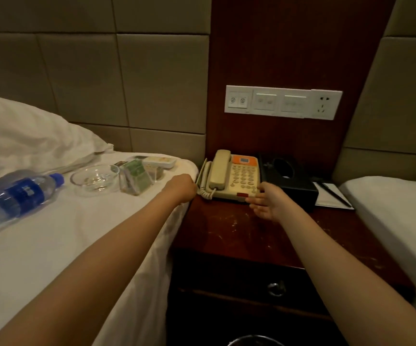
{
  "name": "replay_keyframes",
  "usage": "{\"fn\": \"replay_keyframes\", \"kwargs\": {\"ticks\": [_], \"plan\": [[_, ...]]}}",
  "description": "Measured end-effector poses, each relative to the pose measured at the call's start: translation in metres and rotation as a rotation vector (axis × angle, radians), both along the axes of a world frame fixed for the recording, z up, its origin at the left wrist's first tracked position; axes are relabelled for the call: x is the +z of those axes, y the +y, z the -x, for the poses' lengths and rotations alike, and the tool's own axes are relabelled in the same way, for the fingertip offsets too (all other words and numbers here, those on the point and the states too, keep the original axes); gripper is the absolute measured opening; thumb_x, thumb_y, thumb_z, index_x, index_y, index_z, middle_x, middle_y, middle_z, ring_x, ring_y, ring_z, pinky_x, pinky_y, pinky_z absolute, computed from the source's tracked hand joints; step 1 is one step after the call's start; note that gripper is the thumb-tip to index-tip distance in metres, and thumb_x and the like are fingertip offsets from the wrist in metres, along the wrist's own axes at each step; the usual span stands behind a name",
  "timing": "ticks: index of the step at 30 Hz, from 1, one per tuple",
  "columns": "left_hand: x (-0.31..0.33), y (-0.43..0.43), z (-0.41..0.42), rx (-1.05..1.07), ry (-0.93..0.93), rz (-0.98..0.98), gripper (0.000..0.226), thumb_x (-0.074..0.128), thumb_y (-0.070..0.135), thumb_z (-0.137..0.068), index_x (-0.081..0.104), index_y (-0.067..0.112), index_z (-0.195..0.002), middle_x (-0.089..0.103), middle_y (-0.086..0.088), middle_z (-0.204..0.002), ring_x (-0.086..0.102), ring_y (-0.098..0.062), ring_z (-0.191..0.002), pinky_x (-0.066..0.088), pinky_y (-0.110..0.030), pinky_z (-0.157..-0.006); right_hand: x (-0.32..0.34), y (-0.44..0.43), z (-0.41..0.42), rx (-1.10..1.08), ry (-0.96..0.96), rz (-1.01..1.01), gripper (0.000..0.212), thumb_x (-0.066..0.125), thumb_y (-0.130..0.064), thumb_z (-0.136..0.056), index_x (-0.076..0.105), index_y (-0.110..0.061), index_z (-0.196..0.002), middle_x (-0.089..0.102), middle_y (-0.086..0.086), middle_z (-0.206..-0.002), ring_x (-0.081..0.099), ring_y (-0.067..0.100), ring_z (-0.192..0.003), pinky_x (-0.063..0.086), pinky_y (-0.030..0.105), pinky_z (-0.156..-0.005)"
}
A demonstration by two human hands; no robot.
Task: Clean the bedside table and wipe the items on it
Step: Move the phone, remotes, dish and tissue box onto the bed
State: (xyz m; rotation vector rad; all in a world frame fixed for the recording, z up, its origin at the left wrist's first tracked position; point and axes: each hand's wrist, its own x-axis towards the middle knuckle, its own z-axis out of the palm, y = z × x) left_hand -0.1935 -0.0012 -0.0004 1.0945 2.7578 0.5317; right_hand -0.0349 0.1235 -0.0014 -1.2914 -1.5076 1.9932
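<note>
A beige telephone point(234, 177) with an orange display panel and a coiled cord sits at the back of the dark wooden bedside table point(229, 231). My left hand point(180, 187) is at the phone's left edge with its fingers curled out of sight around that side. My right hand point(268, 202) is at the phone's front right corner, thumb against the edge and fingers stretched out low along the front. A black tissue box point(294, 181) stands right of the phone, with a notepad and pen point(331, 194) beside it.
On the white bed at the left lie a blue-labelled water bottle point(14, 196), a glass ashtray point(94, 179), an acrylic card stand point(135, 177) and a small white tray point(160, 162). A switch panel point(283, 102) is on the wall. A second bed point(396, 211) borders the right.
</note>
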Motion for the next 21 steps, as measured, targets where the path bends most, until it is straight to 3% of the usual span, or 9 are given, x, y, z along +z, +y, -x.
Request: {"fn": "replay_keyframes", "kwargs": {"ticks": [2,5,9,13,18,21], "plan": [[-0.008,0.015,0.008,0.019,-0.034,0.0,0.033,0.037,0.014,-0.096,0.059,-0.005,-0.113,0.063,-0.023,-0.11,0.062,-0.034,-0.098,0.05,-0.034,-0.082,-0.006,0.012,-0.004,-0.007,-0.027,0.001,0.041,0.038,-0.026,-0.098,0.045,-0.001,-0.13,0.061,0.008,-0.083,0.051,0.016,-0.068,0.039,0.024,-0.055],[-0.02,0.035,0.021,0.027,0.036,0.027,0.035,0.034,0.018,-0.1,0.051,-0.002,-0.123,0.054,-0.021,-0.128,0.052,-0.034,-0.117,0.041,-0.035,-0.093,-0.011,0.022,-0.006,0.024,-0.045,0.04,0.041,0.04,-0.022,-0.098,0.043,0.001,-0.132,0.061,0.01,-0.083,0.048,0.014,-0.065,0.036,0.021,-0.054],[-0.027,0.053,0.037,0.027,0.061,0.053,0.034,0.033,0.014,-0.101,0.055,-0.004,-0.119,0.054,-0.022,-0.128,0.05,-0.035,-0.118,0.039,-0.036,-0.095,-0.016,0.028,-0.001,0.066,-0.037,0.06,0.034,0.036,-0.016,-0.098,0.046,-0.004,-0.129,0.062,0.01,-0.081,0.046,0.012,-0.06,0.035,0.019,-0.054],[-0.031,0.071,0.036,0.035,0.012,0.049,0.043,0.031,0.026,-0.102,0.054,-0.006,-0.121,0.054,-0.024,-0.127,0.05,-0.037,-0.118,0.039,-0.035,-0.094,-0.021,0.026,0.009,0.058,0.027,0.053,0.036,0.035,-0.009,-0.097,0.042,-0.006,-0.132,0.06,0.01,-0.081,0.041,0.01,-0.058,0.035,0.017,-0.049],[-0.032,0.079,0.042,0.073,0.078,0.138,0.027,0.047,0.008,-0.094,0.055,-0.004,-0.118,0.056,-0.02,-0.125,0.052,-0.032,-0.117,0.042,-0.033,-0.094,-0.022,0.024,0.016,0.044,0.088,0.085,0.034,0.039,-0.011,-0.096,0.042,-0.004,-0.129,0.058,0.012,-0.08,0.045,0.012,-0.059,0.036,0.018,-0.052],[-0.029,0.08,0.045,0.029,0.113,0.203,0.027,0.057,0.004,-0.088,0.057,-0.002,-0.114,0.06,-0.017,-0.12,0.056,-0.029,-0.112,0.045,-0.03,-0.089,-0.019,0.022,0.015,0.03,0.11,0.117,0.038,0.041,-0.011,-0.096,0.039,-0.004,-0.133,0.057,0.016,-0.089,0.05,0.015,-0.065,0.043,0.021,-0.054]]}}
